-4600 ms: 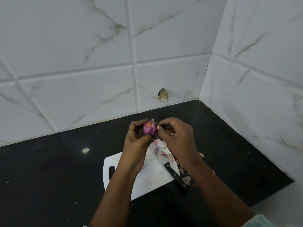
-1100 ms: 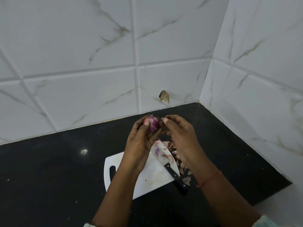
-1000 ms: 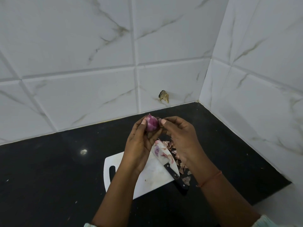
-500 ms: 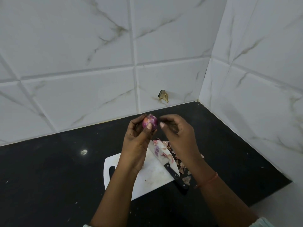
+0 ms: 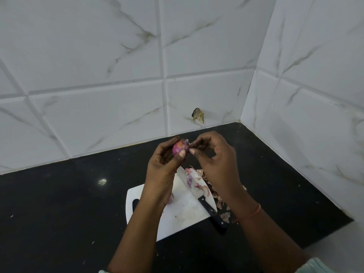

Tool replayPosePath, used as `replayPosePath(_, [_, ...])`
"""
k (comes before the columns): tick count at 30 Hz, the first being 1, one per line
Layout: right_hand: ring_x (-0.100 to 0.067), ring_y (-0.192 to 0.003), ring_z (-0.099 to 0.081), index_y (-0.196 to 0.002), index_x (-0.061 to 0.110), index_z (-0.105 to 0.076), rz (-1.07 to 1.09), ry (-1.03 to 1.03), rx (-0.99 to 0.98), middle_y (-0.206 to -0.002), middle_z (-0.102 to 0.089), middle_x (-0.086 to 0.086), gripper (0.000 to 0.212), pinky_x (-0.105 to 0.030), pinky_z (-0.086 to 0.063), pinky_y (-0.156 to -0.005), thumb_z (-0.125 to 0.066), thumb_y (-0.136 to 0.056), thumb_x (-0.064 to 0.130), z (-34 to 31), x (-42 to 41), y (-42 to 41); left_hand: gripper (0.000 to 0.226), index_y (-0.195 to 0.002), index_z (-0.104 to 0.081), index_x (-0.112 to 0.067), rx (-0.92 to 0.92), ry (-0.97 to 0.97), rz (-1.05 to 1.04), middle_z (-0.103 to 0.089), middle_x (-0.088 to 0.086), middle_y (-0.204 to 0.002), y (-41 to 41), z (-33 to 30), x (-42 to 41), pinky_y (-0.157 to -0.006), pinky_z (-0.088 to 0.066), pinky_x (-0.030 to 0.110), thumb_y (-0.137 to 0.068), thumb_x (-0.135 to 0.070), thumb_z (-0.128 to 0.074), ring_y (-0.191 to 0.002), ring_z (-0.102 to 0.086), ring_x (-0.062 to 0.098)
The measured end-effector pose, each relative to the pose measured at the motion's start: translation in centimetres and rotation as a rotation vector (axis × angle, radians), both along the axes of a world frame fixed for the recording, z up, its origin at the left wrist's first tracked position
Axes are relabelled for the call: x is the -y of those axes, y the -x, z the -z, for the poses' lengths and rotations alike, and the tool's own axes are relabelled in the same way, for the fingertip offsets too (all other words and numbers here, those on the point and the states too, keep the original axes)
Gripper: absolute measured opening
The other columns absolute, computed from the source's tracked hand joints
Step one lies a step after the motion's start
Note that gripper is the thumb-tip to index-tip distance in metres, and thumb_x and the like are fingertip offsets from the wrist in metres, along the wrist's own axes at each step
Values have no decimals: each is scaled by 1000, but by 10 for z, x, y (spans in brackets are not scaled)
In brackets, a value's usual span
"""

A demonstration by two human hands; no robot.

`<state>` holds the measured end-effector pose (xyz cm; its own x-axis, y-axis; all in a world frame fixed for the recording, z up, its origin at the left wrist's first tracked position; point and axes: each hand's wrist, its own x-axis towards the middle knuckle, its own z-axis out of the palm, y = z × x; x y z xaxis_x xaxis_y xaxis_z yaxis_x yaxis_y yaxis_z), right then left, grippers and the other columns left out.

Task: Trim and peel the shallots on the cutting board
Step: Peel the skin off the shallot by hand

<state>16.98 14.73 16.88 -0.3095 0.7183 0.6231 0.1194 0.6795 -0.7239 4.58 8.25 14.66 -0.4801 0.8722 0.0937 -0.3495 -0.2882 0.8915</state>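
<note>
Both hands hold one shallot (image 5: 180, 148) in the air above the far end of the cutting board (image 5: 183, 211).

Left hand (image 5: 164, 166) grips the purple shallot with curled fingers, thumb pressed on its front. Right hand (image 5: 214, 160) pinches at the shallot's right end between thumb and forefinger (looks like a flap of skin, too small to be sure). White cutting board lies on the black counter (image 5: 59, 213) in a tiled corner. On the board: a knife (image 5: 199, 194), blade toward the wall, black handle sticking off the near right edge, with purple and pink trimmings on the blade. Something pale purple on the board is mostly hidden behind the left wrist. Loose peels (image 5: 218, 201) are piled on the counter just beside the board's right edge. No bowls or other containers in view.
</note>
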Motion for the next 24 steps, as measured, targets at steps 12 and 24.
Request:
replayPosePath(12, [-15,-90,-57,-96,19,-50,-111,44,131,-92,-57,3,27,-36,-53,-79,-57,-87,-5,-3,-5,-1,41,-119,-65,-10,-200,51,-34,-72,4,-114,-1,-3,2,-93,-56,36,-79,-5,-75,-109,-67,20])
replayPosePath(24, [-16,-87,-56,-97,21,-46,-168,72,-19,-92,-53,2,21,-41,-54,-79,-47,-92,1,8,1,2,48,-118,-64,-11,88,87,22,-71,12,-115,-14,-7,0,-82,-57,30,-75,-31,-71,-103,-69,24])
